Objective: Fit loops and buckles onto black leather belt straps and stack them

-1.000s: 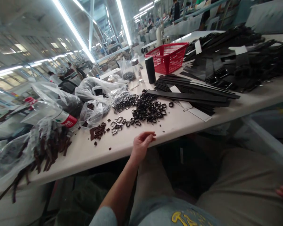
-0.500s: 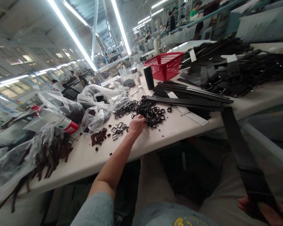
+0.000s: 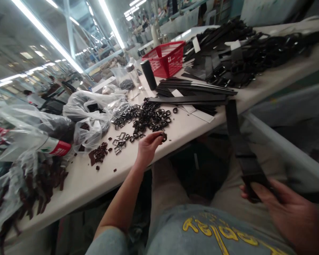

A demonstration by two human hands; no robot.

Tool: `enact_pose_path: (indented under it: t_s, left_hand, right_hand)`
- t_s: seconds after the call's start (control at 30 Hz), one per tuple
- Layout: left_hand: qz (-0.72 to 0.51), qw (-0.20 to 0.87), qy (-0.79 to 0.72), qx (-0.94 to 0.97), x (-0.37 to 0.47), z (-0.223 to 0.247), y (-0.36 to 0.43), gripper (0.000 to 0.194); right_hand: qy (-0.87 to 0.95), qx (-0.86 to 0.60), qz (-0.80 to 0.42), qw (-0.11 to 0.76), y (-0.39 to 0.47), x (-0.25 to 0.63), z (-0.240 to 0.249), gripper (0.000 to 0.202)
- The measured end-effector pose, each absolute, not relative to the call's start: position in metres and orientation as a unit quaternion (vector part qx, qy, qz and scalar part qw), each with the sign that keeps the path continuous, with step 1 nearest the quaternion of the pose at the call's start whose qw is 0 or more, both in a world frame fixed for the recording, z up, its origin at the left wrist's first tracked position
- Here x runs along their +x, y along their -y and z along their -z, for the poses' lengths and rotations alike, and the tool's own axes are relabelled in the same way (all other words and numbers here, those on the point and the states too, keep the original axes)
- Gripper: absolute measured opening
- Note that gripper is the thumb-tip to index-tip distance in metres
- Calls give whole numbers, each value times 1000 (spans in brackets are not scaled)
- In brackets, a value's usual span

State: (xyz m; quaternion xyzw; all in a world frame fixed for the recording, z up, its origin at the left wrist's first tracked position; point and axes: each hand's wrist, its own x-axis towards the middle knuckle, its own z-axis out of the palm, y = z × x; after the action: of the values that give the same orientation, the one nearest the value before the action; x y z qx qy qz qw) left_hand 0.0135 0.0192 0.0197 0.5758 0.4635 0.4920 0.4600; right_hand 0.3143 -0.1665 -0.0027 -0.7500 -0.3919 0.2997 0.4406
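Note:
Between the fingertips of my left hand [image 3: 146, 148] is a small dark belt loop [image 3: 163, 137], held just above the table's front edge. A pile of similar black loops [image 3: 152, 117] lies behind that hand. My right hand [image 3: 279, 203] is wrapped round a black belt strap [image 3: 241, 141] at the lower right. The strap runs from that hand up to the table edge, and a loop band crosses it partway along. Several metal buckles [image 3: 119, 142] and a small heap of brown loops [image 3: 99, 154] lie to the left of my left hand.
A stack of black straps [image 3: 196, 95] lies behind the loops, with a red basket [image 3: 166, 60] beyond. More belts [image 3: 236, 60] are heaped at the right. Plastic bags [image 3: 91, 106], a bottle [image 3: 54, 146] and brown strips [image 3: 39, 184] occupy the left. A grey bin [image 3: 289, 141] stands below the table.
My left hand has come away from the pile toward me with one loop in its fingers. My right hand has risen further into view with the strap. The view has shifted.

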Motion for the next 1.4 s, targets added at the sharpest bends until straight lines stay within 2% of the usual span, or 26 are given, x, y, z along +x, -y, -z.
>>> enact_pose_path:
  t_s: [0.1,0.23,0.43,0.7,0.93,1.03,1.17,1.27,1.4]
  left_hand:
    - [-466,599,-396,517,56,-16,24,38]
    - [-437,671,-353,485,101,-9,59,31]
    - [-406,643,-366,537,126,-12,76,19]
    - [-386,700,-394,454,137,-5,78,31]
    - [-384,718,-327,480,135,-8,78,34]
    - [-382,704,-348,487,136,-10,76,32]
    - [-342,719,-352,492,136,-10,73,30]
    - [-321,716,-337,521,134,-7,73,25]
    - [-353,608,-334,628,131,-2,76,12]
  right_hand:
    - [411,-725,-333,440,162,300,-19,29]
    - [470,-714,-298,425,161,289,-27,29]
    - [546,-685,-231,423,158,287,-24,24]
    - [617,-652,-181,402,153,286,-16,31]
    - [609,-657,-178,407,153,290,-17,31]
    - [615,-648,-182,411,153,289,-16,32]
    - [591,-652,-235,414,153,288,-14,35]
    - [538,-625,-366,431,153,287,-12,33]
    - [477,-566,-502,448,153,287,-8,22]
